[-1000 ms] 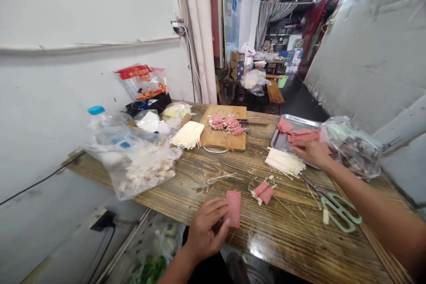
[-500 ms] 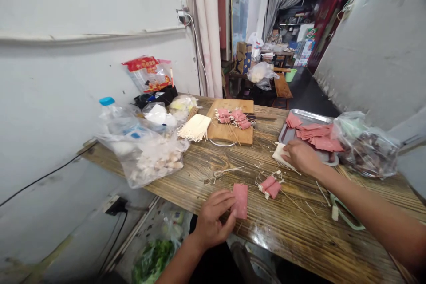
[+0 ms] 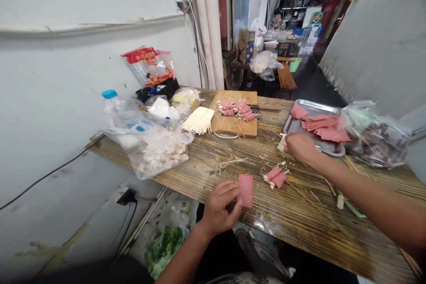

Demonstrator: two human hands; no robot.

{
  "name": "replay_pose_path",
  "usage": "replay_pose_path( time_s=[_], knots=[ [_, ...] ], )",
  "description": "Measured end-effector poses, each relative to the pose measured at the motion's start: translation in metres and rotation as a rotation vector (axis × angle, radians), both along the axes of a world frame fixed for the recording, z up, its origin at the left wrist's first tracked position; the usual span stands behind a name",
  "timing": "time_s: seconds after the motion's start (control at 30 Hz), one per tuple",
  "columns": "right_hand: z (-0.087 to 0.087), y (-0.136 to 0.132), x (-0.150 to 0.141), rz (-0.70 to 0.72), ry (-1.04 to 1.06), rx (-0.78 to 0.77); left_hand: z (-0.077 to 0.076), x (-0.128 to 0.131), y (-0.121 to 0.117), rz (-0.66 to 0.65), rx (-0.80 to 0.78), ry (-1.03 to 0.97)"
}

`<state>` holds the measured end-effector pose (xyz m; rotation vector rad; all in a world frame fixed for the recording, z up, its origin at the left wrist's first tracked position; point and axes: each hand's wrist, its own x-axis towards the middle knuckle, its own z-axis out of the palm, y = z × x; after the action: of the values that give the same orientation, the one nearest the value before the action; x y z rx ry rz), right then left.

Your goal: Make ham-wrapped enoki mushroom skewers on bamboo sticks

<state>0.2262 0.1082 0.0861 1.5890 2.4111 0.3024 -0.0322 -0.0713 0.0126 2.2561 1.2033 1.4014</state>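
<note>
Near the table's front edge, my left hand [image 3: 223, 206] pinches the left side of a flat pink ham-like slice [image 3: 246, 190]. Farther to the right, my right hand [image 3: 301, 147] is closed on a small pale bunch of enoki mushrooms [image 3: 282, 142], partly hidden by the fingers. Between the hands lie pink rolls [image 3: 276, 176] with enoki ends sticking out and a skewer through them. More skewered rolls [image 3: 244, 110] rest on a wooden cutting board [image 3: 233, 129]. A larger fan of enoki [image 3: 199, 120] lies left of the board. Stacked pink slices [image 3: 321, 122] sit on a metal tray [image 3: 286, 124].
A clear bag of mushrooms [image 3: 163, 155] and a blue-capped bottle [image 3: 109, 94] stand at the left. At the right is a bag of dark food [image 3: 379, 142], with a green-handled tool [image 3: 354, 208] partly under my forearm. A person [image 3: 277, 20] is far back.
The view has tilted down and turned slightly left. My right fingers have closed more over the enoki, which shows less now. My left hand keeps the pink slice in about the same place.
</note>
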Motion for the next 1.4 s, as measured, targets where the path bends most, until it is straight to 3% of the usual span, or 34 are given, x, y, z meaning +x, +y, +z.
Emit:
replay_pose_path(
  time_s=[0.23, 0.63, 0.83, 1.27, 1.4],
  knots=[
    [-0.01, 0.002, 0.008, 0.034, 0.039, 0.03, -0.001, 0.0, 0.0, 0.009, -0.001, 0.007],
    [-0.01, 0.013, 0.027, -0.029, 0.194, 0.022, 0.001, 0.0, -0.001, 0.009, 0.007, 0.009],
    [-0.019, 0.021, 0.04, 0.077, 0.258, -0.007, 0.001, 0.0, -0.002, 0.007, 0.003, -0.003],
    [-0.004, 0.0, 0.013, -0.009, 0.101, 0.056, 0.003, 0.001, -0.001, 0.011, 0.03, 0.003],
    [-0.005, -0.005, 0.004, 0.035, 0.066, 0.136, 0.003, 0.002, -0.001, 0.002, 0.02, -0.003]
  ],
)
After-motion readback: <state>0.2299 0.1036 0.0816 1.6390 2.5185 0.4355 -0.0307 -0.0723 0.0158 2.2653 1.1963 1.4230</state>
